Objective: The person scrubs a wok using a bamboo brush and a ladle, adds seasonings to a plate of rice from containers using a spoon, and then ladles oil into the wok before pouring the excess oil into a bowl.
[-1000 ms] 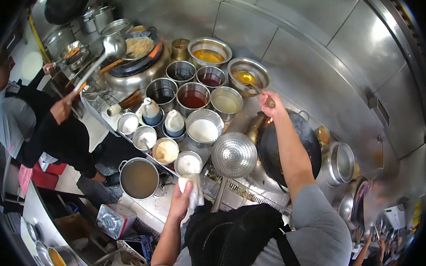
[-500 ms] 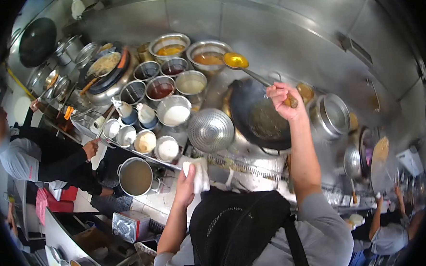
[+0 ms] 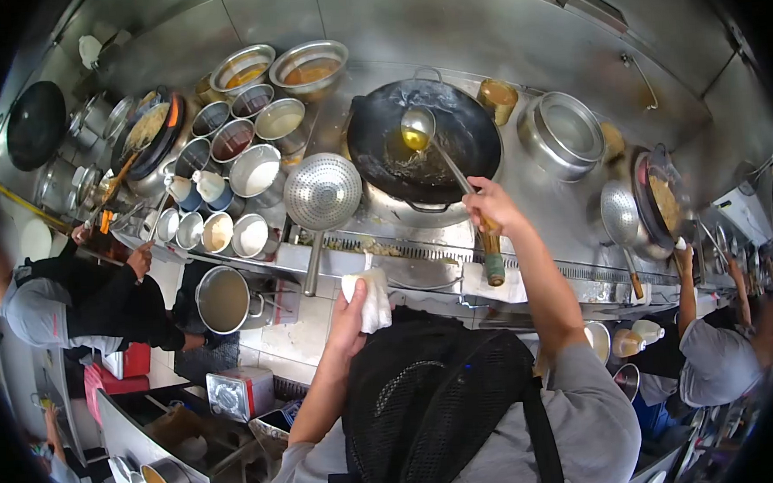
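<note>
In my right hand [image 3: 494, 206] is the handle of a long ladle [image 3: 418, 127], its bowl holding yellow liquid, tilted over a black wok [image 3: 473, 149]. Liquid shows on the wok's bottom beneath the ladle. My left hand [image 3: 348, 315] grips a folded white cloth [image 3: 376, 300] in front of the counter edge. Between the wok and the seasoning pots lies a perforated strainer [image 3: 322, 191], its handle pointing toward me. Two steel bowls [image 3: 309, 68] [image 3: 243, 69] of orange-yellow liquid stand at the back, behind pots of sauces.
Small pots of white and pale powders [image 3: 250, 235] line the counter's front left. A large pot of cloudy liquid [image 3: 223, 299] stands lower left. A co-worker [image 3: 83, 297] is at the left, another person [image 3: 716, 355] at the right. Stacked steel pots [image 3: 562, 136] sit right of the wok.
The ladle, earlier at the yellow liquid bowl, has moved right over the wok and tilted. My left hand still holds the cloth. The view has turned to the right.
</note>
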Motion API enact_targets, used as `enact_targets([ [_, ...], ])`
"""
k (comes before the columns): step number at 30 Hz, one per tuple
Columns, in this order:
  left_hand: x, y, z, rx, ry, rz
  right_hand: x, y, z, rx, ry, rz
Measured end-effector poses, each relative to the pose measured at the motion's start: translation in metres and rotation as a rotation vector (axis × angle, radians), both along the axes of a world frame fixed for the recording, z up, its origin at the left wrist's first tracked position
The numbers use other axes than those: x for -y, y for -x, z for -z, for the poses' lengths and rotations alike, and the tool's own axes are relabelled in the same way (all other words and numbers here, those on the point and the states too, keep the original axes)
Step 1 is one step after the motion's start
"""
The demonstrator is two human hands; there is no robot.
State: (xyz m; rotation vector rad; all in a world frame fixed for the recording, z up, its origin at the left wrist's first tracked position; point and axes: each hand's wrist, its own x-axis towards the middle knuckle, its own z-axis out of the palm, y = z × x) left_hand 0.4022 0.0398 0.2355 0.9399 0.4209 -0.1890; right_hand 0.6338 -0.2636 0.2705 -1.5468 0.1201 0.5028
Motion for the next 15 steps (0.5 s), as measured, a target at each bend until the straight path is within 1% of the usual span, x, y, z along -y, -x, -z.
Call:
enact_targets([
  [1,0.004,0.005,-0.007,-0.001,0.02,0.007,0.014,-0.003,0.027,0.173,0.263,-0.086],
  [2,0.006,0.009,-0.007,0.04,0.034,-0.011,0.032,-0.004,0.051,0.171,0.268,-0.092],
  [3,0.006,0.013,-0.004,0.021,0.032,-0.046,0.053,-0.001,0.074,0.477,0.515,-0.096],
  [4,0.005,0.016,-0.002,0.002,0.028,-0.082,0.064,0.009,0.079,0.787,0.756,-0.098],
  [5,0.003,0.02,-0.001,0.027,0.021,-0.111,0.077,0.018,0.081,0.705,0.774,-0.081],
  [6,0.0,0.024,-0.005,0.044,0.03,-0.133,0.085,0.031,0.076,0.703,0.772,-0.086],
  [8,-0.01,0.03,0.0,0.001,0.056,-0.157,0.092,0.064,0.067,0.476,0.79,-0.031],
  [9,-0.014,0.03,-0.001,0.001,0.057,-0.164,0.093,0.079,0.067,0.479,0.789,-0.038],
  [11,-0.02,0.033,-0.004,0.013,0.058,-0.197,0.092,0.109,0.068,0.287,0.662,0.047],
  [12,-0.023,0.034,-0.002,0.015,0.061,-0.203,0.086,0.12,0.06,0.291,0.664,0.042],
  [14,-0.029,0.032,0.002,0.048,0.106,-0.196,0.062,0.141,0.03,0.066,0.183,0.112],
  [15,-0.03,0.031,0.001,0.051,0.106,-0.193,0.048,0.148,0.015,-0.043,0.065,0.137],
])
